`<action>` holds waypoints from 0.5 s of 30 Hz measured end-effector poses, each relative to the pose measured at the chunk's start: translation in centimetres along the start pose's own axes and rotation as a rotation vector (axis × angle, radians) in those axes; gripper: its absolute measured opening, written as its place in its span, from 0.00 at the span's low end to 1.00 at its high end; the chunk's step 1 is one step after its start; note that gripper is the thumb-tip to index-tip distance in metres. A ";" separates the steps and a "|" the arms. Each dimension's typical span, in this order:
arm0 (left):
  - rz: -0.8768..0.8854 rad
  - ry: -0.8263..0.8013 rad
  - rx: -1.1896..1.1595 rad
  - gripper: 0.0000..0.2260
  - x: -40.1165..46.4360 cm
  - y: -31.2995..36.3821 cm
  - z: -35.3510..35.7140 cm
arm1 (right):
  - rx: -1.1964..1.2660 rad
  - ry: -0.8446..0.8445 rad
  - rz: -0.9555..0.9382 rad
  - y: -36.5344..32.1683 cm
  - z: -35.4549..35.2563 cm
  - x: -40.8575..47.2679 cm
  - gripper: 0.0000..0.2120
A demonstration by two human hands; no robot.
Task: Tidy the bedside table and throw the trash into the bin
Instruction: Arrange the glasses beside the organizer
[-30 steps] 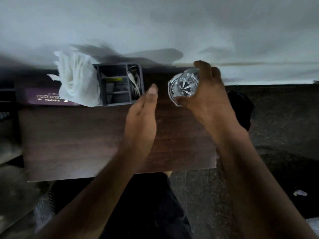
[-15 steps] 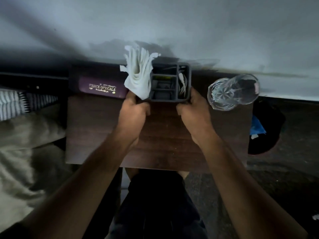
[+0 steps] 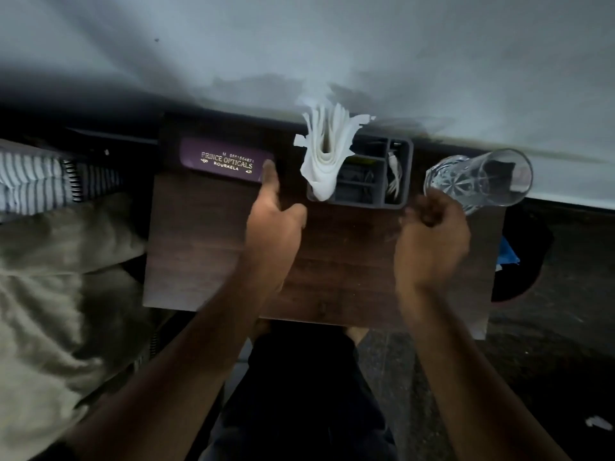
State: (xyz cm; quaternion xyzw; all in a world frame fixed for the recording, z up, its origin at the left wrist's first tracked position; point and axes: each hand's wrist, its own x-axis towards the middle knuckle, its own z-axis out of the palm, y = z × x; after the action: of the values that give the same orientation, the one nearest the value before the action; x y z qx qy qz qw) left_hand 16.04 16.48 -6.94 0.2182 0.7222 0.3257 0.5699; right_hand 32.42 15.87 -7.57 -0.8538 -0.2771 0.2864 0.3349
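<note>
Since half a second ago both hands have let go of the grey organizer [image 3: 372, 181], which now sits alone at the upper middle of the frame against the wall. The dark wooden bedside table [image 3: 206, 261] fills the centre of the frame, with the bed [image 3: 50, 294] along the left edge and the black bin [image 3: 529, 254] at the table's right side, partly hidden. The left hand [image 3: 273, 224] lies open over the table, empty, its fingertips touching the right end of the purple spectacle case [image 3: 223, 159] in the upper left of the tabletop. The right hand [image 3: 432, 241] is loosely curled, grasping nothing, just below the clear glass [image 3: 479, 178] standing at the upper right. White tissues [image 3: 327, 154] fan up from the organizer's left compartment; a white cable [image 3: 394, 174] lies in its right one.
</note>
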 end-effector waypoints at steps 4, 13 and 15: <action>0.063 0.203 0.031 0.37 1.2 -0.2 -4.8 | -0.009 -0.046 -0.110 0.9 1.7 -5.7 0.15; -0.022 0.051 0.011 0.29 8.5 1.3 -12.9 | -0.173 -0.648 -0.008 -4.3 14.2 -8.9 0.42; -0.052 -0.016 0.016 0.21 8.2 1.0 -13.0 | -0.168 -0.594 -0.022 -4.6 15.6 -8.5 0.42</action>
State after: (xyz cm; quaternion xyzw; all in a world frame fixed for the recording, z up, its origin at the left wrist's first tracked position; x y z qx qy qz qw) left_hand 1.38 19.90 -10.03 0.2065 0.7257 0.3031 0.5821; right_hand 14.81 19.48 -11.15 -0.7546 -0.3946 0.4958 0.1707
